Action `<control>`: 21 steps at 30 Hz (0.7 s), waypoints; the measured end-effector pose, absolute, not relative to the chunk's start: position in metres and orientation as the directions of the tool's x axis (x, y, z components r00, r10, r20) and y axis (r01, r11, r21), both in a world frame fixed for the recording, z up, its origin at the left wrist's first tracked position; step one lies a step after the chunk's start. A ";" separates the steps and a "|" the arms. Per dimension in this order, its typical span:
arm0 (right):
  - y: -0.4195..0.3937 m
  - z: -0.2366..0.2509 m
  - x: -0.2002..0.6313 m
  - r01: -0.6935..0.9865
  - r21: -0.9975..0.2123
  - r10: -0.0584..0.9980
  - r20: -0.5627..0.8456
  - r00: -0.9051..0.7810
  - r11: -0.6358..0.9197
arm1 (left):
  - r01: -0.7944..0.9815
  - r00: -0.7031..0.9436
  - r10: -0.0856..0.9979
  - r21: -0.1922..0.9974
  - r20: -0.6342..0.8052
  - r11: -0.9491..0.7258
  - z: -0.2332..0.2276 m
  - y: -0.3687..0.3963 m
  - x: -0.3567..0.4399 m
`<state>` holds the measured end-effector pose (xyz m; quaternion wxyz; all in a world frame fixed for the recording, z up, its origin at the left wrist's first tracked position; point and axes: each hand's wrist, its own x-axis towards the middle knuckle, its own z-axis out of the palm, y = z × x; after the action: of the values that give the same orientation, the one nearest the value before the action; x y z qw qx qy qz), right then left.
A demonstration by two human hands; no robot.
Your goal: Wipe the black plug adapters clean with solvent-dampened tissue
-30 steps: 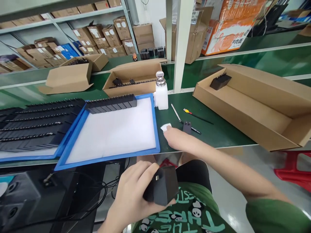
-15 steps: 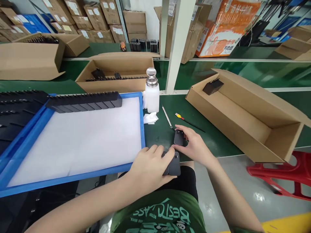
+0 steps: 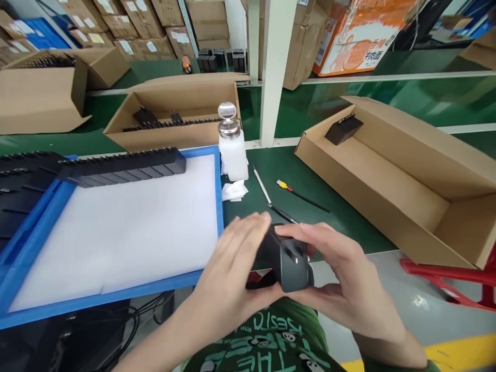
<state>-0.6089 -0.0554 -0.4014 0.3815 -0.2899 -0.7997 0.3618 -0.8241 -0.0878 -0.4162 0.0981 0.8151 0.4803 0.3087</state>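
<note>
While both hands clasp it, black charger block [image 3: 284, 261] sits just above the lap, at counter's near edge. Left hand [image 3: 232, 274] cups its left side, fingers curled over the top; right hand [image 3: 337, 268] wraps right side + underneath, thumb on top. Prong face is turned toward the camera, prob. so the pins can be seen. Just beyond the hands: black tweezers [image 3: 282, 213], white stick [image 3: 262, 185], thin probe w/ yellow-red tip [image 3: 302, 194], all loose on green counter [image 3: 349, 227]. Left of the hands: blue tray [image 3: 220, 206] w/ white liner, a row of black blocks [image 3: 124, 166] along its far edge. Past that, white dispenser bottle [image 3: 232, 147] w/ wipes [image 3: 233, 191] at its base, within easy reach. Right + beyond: long open carton [image 3: 406, 181], one black unit [image 3: 343, 129] in its far corner. Far back: more cartons, shelving, white post [image 3: 273, 72].
</note>
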 end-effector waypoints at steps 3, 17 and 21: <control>-0.064 -0.402 -0.619 0.120 -0.813 0.721 0.425 -0.547 0.570 | 0.558 0.327 0.819 0.603 0.472 -0.570 -0.411 -0.100 -0.829; -0.078 -0.418 -0.646 -0.030 -0.807 0.720 0.543 -0.433 0.590 | 0.388 0.218 0.838 0.744 0.500 -0.545 -0.428 -0.115 -0.843; -0.075 -0.420 -0.647 -0.040 -0.785 0.691 0.568 -0.447 0.618 | 0.356 0.205 0.845 0.766 0.495 -0.535 -0.432 -0.117 -0.843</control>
<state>-0.6471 -0.0755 -0.4198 0.4802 -0.2141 -0.7606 0.3807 -0.8435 -0.1166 -0.4318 0.2548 0.7331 0.4094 0.4797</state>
